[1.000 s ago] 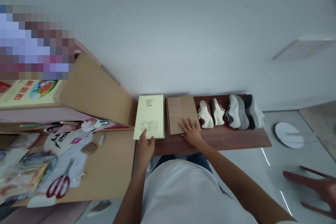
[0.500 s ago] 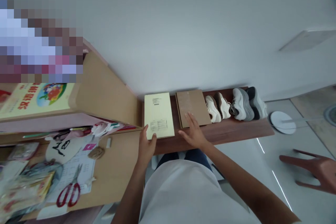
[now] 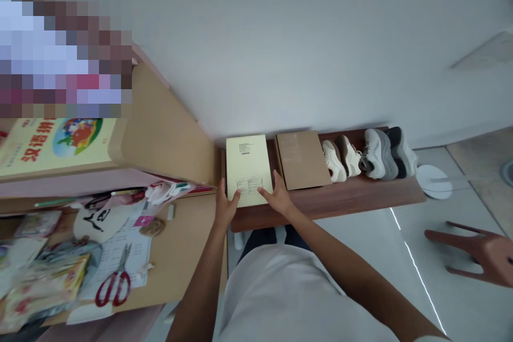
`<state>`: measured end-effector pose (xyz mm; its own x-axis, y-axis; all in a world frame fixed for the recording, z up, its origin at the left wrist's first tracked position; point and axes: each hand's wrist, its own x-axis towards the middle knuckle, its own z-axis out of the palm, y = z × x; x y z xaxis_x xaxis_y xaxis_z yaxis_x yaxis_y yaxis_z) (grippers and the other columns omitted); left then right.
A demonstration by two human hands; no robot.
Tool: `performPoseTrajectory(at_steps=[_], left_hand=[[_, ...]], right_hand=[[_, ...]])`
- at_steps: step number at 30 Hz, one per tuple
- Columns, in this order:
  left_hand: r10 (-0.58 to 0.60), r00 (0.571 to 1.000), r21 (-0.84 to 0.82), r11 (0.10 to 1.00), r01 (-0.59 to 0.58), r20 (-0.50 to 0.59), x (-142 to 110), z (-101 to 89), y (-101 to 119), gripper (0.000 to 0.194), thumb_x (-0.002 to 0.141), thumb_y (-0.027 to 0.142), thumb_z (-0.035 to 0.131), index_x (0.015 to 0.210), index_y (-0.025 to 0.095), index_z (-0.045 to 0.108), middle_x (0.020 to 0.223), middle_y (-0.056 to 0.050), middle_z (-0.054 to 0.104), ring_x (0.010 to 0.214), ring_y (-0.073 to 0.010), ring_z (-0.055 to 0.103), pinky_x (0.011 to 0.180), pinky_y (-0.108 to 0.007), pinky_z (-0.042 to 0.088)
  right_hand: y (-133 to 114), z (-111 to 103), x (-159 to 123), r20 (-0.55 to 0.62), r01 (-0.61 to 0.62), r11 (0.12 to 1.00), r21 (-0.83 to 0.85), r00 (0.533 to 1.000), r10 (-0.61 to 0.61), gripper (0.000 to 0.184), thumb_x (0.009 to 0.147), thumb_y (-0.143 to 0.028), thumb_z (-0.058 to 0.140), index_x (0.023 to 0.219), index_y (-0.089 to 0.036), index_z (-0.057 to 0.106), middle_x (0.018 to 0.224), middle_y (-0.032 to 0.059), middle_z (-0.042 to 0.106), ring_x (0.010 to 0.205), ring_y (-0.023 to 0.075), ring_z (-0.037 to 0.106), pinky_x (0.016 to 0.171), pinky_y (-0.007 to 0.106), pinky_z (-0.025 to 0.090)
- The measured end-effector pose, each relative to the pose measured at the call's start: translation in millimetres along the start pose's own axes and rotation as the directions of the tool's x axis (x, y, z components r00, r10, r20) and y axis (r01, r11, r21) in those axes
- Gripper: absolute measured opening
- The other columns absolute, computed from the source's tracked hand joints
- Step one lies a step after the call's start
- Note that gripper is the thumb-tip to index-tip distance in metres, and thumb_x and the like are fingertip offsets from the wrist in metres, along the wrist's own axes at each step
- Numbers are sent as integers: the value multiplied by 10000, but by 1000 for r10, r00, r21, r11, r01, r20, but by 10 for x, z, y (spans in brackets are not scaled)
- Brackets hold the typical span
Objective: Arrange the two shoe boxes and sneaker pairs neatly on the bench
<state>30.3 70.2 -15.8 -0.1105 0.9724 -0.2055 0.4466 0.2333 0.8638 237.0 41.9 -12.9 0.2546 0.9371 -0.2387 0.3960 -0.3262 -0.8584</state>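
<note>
A pale yellow flat box (image 3: 247, 164) with printed labels lies on a low dark wooden shelf (image 3: 344, 199) against the white wall. My left hand (image 3: 226, 207) grips its near left corner, thumb on top. On the box's near right edge rests my right hand (image 3: 276, 196), fingers bent over it. A brown cardboard box (image 3: 302, 159) lies just to the right of the yellow one, untouched.
Two pairs of sneakers (image 3: 367, 155) stand further right on the shelf, beside a round white base (image 3: 434, 181) on the floor. To the left is a tan desk (image 3: 180, 256) cluttered with papers and red scissors (image 3: 114, 283). A reddish stool (image 3: 481, 252) stands at right.
My right hand has left the brown box and moved left onto the yellow box. My left hand has stayed at the yellow box's near corner. The view has shifted slightly.
</note>
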Motion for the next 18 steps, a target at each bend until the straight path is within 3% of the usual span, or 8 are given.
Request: performPoseTrajectory(at_steps=[9, 18], left_hand=[[-134, 989, -126, 982, 140, 58, 236, 96, -371, 846, 820, 472, 758, 1532, 214, 382, 1632, -160, 353, 1524, -286, 313, 1246, -443, 255], [-182, 979, -156, 968, 195, 90, 313, 114, -324, 667, 848, 389, 745, 1432, 183, 495, 1397, -165, 617, 1331, -290, 574, 1142, -436, 436]], right_hand=[[208, 184, 113, 10, -74, 996, -44, 997, 75, 1032, 797, -563, 712, 1595, -122, 228, 1648, 204, 288, 1549, 340, 227, 1254, 515, 236], [224, 252, 239, 44, -170, 985, -26, 984, 171, 1031, 797, -579, 704, 1597, -135, 228, 1639, 197, 307, 1541, 342, 249, 1243, 498, 260]])
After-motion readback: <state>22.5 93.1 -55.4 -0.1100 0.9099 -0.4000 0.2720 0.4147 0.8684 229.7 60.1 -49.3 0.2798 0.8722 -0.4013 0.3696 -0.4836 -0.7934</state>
